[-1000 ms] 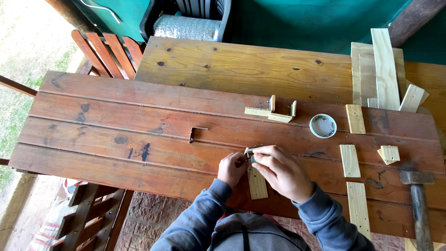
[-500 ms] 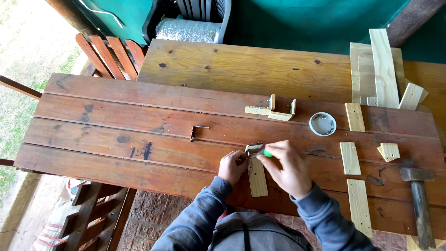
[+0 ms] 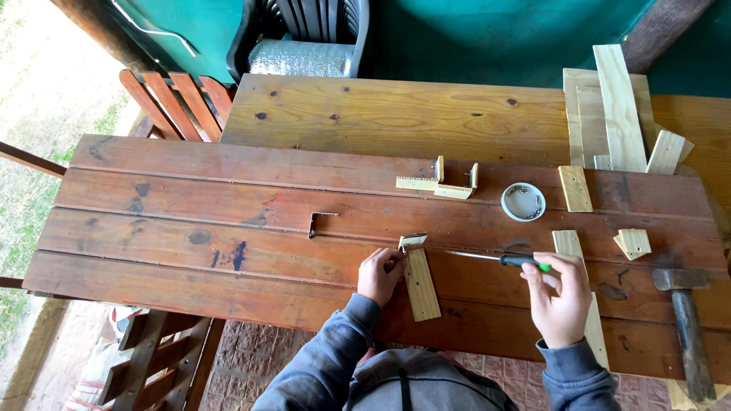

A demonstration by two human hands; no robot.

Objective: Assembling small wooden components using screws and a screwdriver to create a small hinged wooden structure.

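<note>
From the head view, the left hand is pressing closed fingers against a short wooden strip lying near the tabletop's near edge, its long axis running away from the person. The right hand is gripping a green-handled screwdriver, shaft lying crosswise, tip pointing left toward the strip's metal bracket. Open boards are lying left; a hammer is resting well right.
</note>
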